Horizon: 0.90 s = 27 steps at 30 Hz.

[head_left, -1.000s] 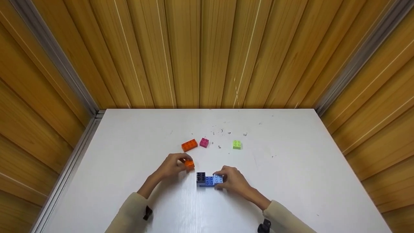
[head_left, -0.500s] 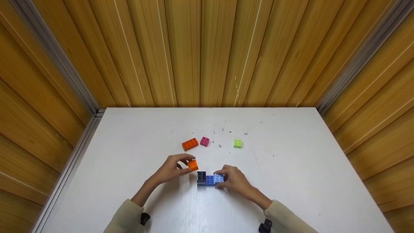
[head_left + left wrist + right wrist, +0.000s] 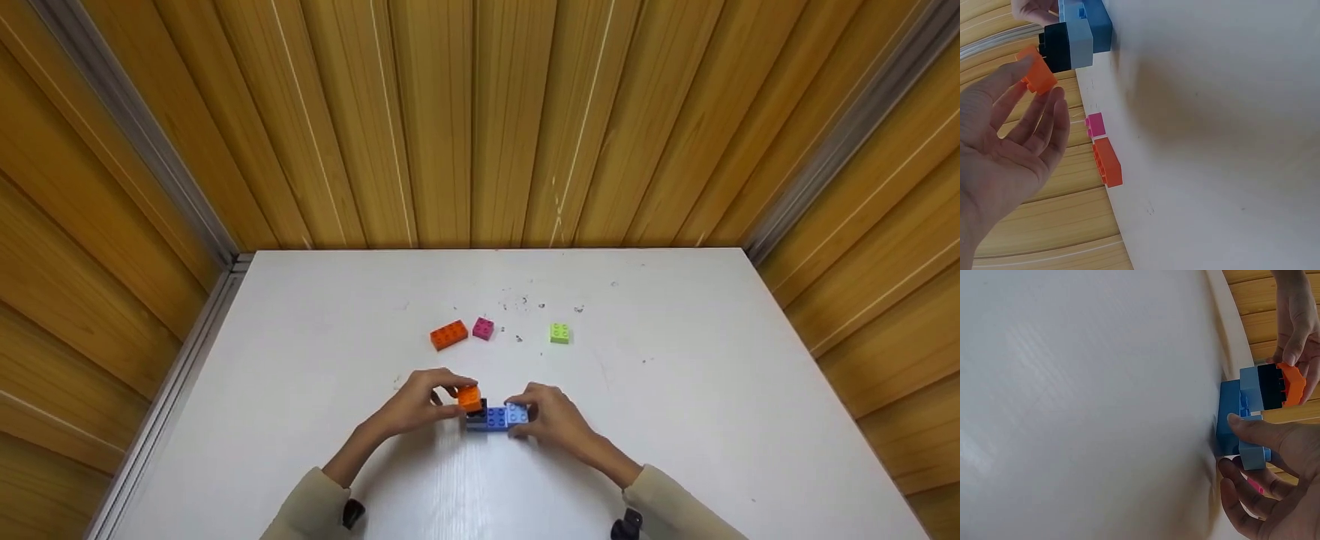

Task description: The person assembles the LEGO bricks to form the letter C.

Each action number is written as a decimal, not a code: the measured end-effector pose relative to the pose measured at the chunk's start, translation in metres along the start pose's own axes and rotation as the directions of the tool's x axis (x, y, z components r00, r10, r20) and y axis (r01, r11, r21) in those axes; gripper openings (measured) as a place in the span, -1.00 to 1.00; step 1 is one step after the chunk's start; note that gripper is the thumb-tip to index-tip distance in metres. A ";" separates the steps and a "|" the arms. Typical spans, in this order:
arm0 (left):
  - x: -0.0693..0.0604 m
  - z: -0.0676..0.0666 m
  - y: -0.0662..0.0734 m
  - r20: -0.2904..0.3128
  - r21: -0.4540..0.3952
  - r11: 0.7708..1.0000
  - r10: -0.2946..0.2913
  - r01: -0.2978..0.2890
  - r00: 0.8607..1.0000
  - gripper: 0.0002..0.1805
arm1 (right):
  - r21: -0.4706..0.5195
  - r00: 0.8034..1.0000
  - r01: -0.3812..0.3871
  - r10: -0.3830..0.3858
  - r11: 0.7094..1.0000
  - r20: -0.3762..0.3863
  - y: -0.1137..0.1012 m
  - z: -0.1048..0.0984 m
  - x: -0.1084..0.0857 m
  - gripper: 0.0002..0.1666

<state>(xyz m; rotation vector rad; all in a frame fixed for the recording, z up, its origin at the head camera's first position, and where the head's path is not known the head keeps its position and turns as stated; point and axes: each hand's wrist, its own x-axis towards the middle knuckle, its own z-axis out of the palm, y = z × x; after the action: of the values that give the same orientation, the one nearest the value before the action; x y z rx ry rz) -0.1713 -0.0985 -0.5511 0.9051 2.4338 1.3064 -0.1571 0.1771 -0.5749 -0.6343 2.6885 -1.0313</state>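
My left hand (image 3: 421,403) pinches an orange toy building brick (image 3: 469,398) between thumb and fingers. The brick is tilted over the studs of a black brick (image 3: 1057,49); whether they touch, I cannot tell. Beneath the black one is a pale grey-blue brick (image 3: 1251,388), on the left end of a longer blue brick (image 3: 1229,413). On the blue brick's right end sits a light blue brick (image 3: 517,415). My right hand (image 3: 559,421) grips that end, thumb on the near side and fingers on the far side. Blue studs show between the two raised ends.
Farther back on the white table (image 3: 675,375) lie a red-orange brick (image 3: 449,335), a magenta brick (image 3: 483,328) and a lime green brick (image 3: 559,334). Wood-patterned panels (image 3: 480,127) rise behind the table and at both sides.
My left hand has carried the orange brick up and to the right, from beside the blue build to above its black brick. The right hand has kept its grip on the light blue end.
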 end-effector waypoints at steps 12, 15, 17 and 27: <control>0.004 0.006 0.000 0.016 -0.047 0.999 -0.002 0.003 1.000 -0.56 | 0.005 1.000 0.013 -0.013 1.000 -0.010 0.003 0.000 0.001 -0.50; 0.005 0.008 0.001 0.005 -0.050 0.998 -0.032 0.032 0.999 -0.57 | -0.002 1.000 0.009 -0.009 1.000 -0.006 0.003 0.000 0.001 -0.48; 0.007 0.008 0.001 0.001 -0.047 0.998 -0.041 0.041 0.999 -0.57 | 0.001 1.000 0.003 -0.003 1.000 -0.007 0.002 -0.001 0.001 -0.48; 0.015 0.005 0.004 0.038 -0.009 0.993 -0.114 0.115 0.993 -0.54 | 0.028 1.000 -0.009 0.009 1.000 -0.013 0.003 0.002 0.002 -0.49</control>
<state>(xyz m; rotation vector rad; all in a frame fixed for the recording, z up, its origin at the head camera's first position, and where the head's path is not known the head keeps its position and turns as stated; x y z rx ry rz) -0.1786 -0.0838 -0.5494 0.7676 2.4092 1.2504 -0.1593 0.1773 -0.5782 -0.6122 2.6807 -1.0720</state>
